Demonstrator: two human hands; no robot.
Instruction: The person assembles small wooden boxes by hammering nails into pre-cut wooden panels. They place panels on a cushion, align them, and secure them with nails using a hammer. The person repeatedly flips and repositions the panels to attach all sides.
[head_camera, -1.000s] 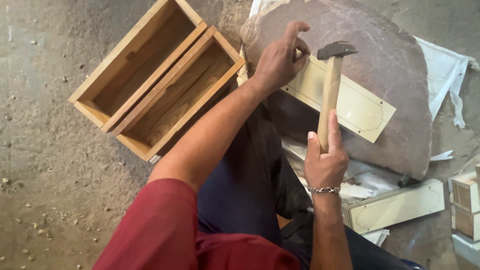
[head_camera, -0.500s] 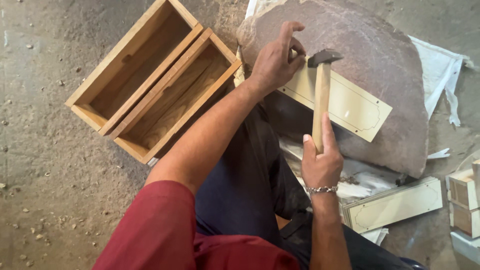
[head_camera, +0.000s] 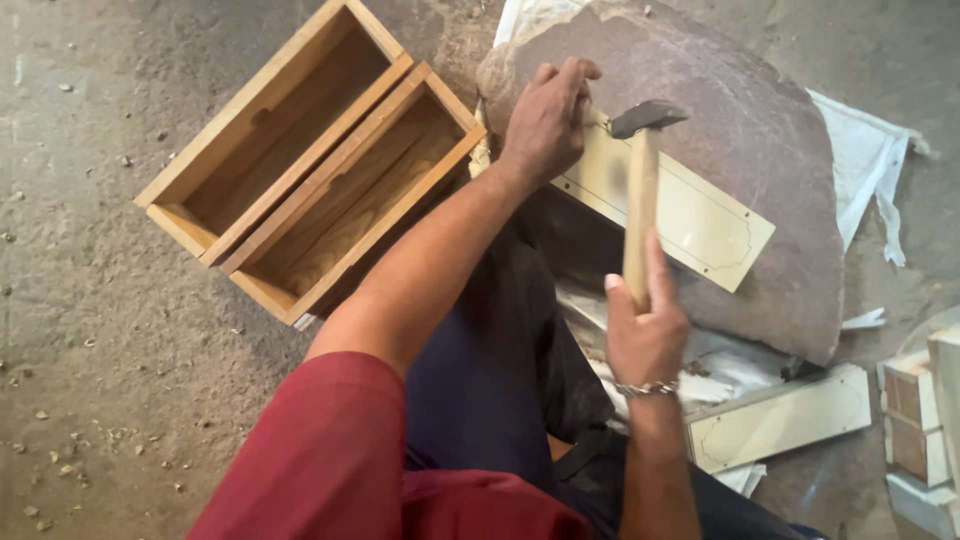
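Note:
My right hand (head_camera: 645, 335) grips the wooden handle of a hammer (head_camera: 642, 190), whose dark metal head hovers over a cream rectangular panel (head_camera: 700, 215) with a thin outlined border. The panel lies on a large flat brown stone (head_camera: 760, 130). My left hand (head_camera: 548, 120) presses down on the panel's upper left end, fingers pinched together close to the hammer head; whether they hold something small I cannot tell. A bracelet sits on my right wrist.
Two open wooden boxes (head_camera: 320, 185) lie side by side on the dusty floor at the left. A second cream panel (head_camera: 780, 420) rests near my right knee. Small wooden blocks (head_camera: 915, 430) stand at the right edge. White cloth (head_camera: 870, 160) lies under the stone.
The hammer head has swung down and left toward my left fingers on the panel. My left hand has stayed on the panel's end.

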